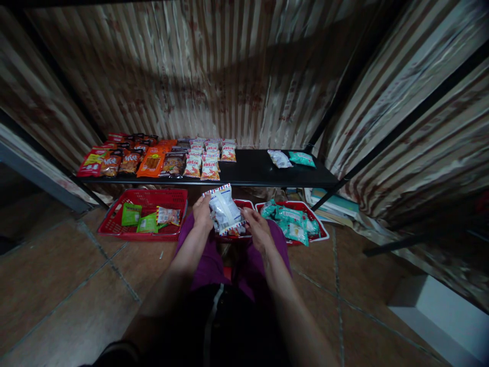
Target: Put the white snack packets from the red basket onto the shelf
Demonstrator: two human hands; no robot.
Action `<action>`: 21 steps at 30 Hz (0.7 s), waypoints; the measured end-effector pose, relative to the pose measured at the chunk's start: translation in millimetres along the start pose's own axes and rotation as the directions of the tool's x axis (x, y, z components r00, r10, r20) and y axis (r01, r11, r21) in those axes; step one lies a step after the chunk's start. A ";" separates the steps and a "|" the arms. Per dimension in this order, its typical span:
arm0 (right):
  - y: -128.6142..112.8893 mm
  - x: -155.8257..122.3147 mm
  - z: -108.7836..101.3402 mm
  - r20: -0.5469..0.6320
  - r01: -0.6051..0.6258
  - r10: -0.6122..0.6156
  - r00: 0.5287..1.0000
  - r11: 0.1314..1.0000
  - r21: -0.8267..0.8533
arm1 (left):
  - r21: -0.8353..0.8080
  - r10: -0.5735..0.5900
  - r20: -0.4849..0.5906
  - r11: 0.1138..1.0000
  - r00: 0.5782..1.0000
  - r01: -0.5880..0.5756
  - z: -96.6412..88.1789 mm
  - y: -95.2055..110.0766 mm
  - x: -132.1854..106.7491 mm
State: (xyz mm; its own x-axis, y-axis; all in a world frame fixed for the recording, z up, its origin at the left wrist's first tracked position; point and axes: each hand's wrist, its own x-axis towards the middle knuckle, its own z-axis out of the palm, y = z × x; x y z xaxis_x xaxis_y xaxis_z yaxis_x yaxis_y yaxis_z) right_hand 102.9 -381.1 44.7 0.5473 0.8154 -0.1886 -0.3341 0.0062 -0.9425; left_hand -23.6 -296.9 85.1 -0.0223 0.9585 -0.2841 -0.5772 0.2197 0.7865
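Observation:
Between my two hands is a white snack bag (224, 208) with a red-and-blue striped edge, its printed back turned up. My left hand (202, 211) grips the bag's left side. On its lower right, my right hand (256, 224) closes its fingers at the bag's corner. Below the bag is a red basket (244, 204), mostly hidden by the bag and my hands. Ahead, the black shelf (248, 168) bears rows of snack bags, among them white-and-orange bags (210, 165) with similar striped edges.
To the left, a red basket (143, 235) holds green packets and a striped-edge bag. Another red basket (323, 233) at right contains teal packets (292, 219). A white bag (280, 159) and a teal packet (302, 159) lie on the shelf's right. Black posts frame the shelf; a white box (446, 316) stands lower right.

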 end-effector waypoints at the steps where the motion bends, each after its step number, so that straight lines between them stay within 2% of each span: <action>1: 0.9 -0.7 0.3 0.011 -0.011 0.011 1.000 1.000 -0.003 | -0.017 0.009 -0.017 1.000 1.000 -0.009 -0.5 1.6 1.8; 6: 5.0 -3.3 4.2 0.020 -0.066 0.064 0.998 0.994 0.084 | -0.019 0.011 -0.073 1.000 0.997 -0.012 -4.1 4.4 7.0; 11: 6.1 -2.2 3.3 -0.057 -0.017 0.025 0.998 0.990 0.138 | 0.038 -0.023 -0.057 0.999 0.998 0.026 -9.6 3.2 8.6; 14: 2.4 -2.1 0.6 -0.077 0.018 -0.007 0.997 0.988 0.153 | 0.049 -0.034 -0.013 0.998 0.999 0.034 -13.1 3.3 8.6; 17: -4.4 -3.8 -2.2 -0.077 0.047 -0.034 0.996 0.984 0.172 | 0.125 -0.031 0.054 0.992 0.998 0.024 -16.5 4.4 10.3; 21: -13.9 -7.6 -5.8 -0.106 0.027 -0.009 0.994 0.985 0.171 | 0.240 0.055 0.171 0.966 0.984 -0.096 -21.7 8.8 16.8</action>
State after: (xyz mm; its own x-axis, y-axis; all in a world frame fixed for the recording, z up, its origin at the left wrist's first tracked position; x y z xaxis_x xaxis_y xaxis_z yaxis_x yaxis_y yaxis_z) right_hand 107.8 -390.8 57.6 0.6283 0.7495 -0.2086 -0.4455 0.1269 -0.8862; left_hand -46.7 -282.8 75.3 0.0859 0.9861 -0.1424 -0.3591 0.1640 0.9188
